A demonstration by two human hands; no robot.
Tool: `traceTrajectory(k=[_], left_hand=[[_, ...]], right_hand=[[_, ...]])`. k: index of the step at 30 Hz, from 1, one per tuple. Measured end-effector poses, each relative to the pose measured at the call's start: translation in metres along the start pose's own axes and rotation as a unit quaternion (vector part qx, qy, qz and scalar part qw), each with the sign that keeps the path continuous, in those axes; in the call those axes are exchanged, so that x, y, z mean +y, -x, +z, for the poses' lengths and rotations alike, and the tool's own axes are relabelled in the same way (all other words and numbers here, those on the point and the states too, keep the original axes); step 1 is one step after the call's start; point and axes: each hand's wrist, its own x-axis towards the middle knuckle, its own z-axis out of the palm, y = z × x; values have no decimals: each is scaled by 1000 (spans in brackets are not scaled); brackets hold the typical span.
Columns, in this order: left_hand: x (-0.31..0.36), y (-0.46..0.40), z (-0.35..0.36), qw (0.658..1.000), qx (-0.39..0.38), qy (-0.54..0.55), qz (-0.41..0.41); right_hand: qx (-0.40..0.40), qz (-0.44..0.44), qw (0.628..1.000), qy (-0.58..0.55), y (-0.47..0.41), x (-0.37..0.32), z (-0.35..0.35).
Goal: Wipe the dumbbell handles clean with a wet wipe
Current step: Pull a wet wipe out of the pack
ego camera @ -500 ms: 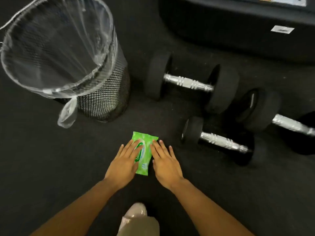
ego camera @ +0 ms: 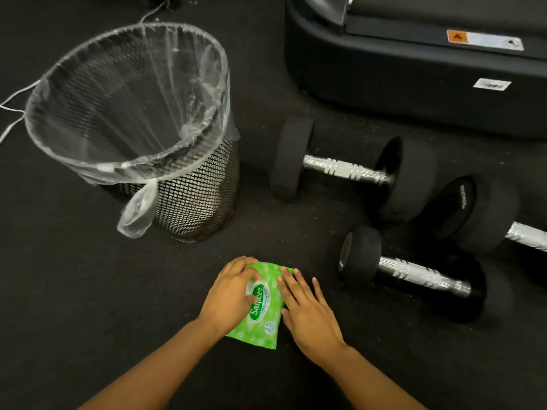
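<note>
Dumbbell handles (ego camera: 346,168) remain unwiped; our left hand (ego camera: 229,294) curls on the wipe pack (ego camera: 260,309), right hand (ego camera: 307,313) rests flat; no wipe drawn.

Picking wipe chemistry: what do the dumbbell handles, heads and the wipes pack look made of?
Dumbbell handles: bright metal, likely chromed steel; shiny, with ringed grip bands.
Heads: matte black, probably rubber or foam coating; no glare.
Wipes pack: glossy green plastic film, wrinkled and printed.
</note>
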Motion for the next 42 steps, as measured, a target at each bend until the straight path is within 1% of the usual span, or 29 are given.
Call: traceTrajectory(k=[2,4,6,9,12,15,18,19,20,22,24,25,27,29,31,34,36,40,42], left_hand=[[-1,6,1,999,24,37,-23],[-5,17,4,995,70,61,-21],[-11,32,9,993,102,64,9],[-18,51,17,991,104,48,71],[-22,62,20,987,116,43,105],[-21,67,22,983,127,29,131],[-23,70,27,983,131,26,123],[-22,70,27,984,128,27,118],[-22,70,28,985,124,28,115],[-20,70,27,987,114,28,107],[-18,71,27,989,107,27,97],[-18,71,27,990,104,29,92],[-17,72,28,991,101,32,83],[-19,73,28,991,104,32,81],[-19,73,29,991,105,32,81],[-19,74,30,991,104,36,74],[-18,73,30,991,111,38,72],[-17,73,29,991,107,51,57],[-16,73,29,992,101,64,51]], right_hand=[[-5,10,1000,-7,1,-2,-4],[3,9,1000,1,1,-4,-7],[20,10,1000,1,1,-6,-8],[95,7,995,-31,-4,-10,-7],[125,-4,989,-84,-10,-21,-12],[99,-2,991,-87,-17,-36,-12],[75,11,994,-77,-27,-47,-13],[73,9,996,-54,-28,-50,-15],[62,2,998,-29,-30,-54,-19],[19,-44,999,3,-33,-57,-21],[-20,-59,998,-5,-36,-60,-25],[-24,-57,998,-21,-37,-60,-27],[-33,-26,994,-101,-43,-53,-29],[-54,-8,980,-194,-49,-43,-33],[-73,-10,968,-241,-54,-34,-37],[-55,8,952,-302,-51,-30,-40],[-40,11,958,-283,-46,-36,-39],[-61,23,983,-172,-42,-49,-39],[-53,37,981,-184,-44,-46,-42]])
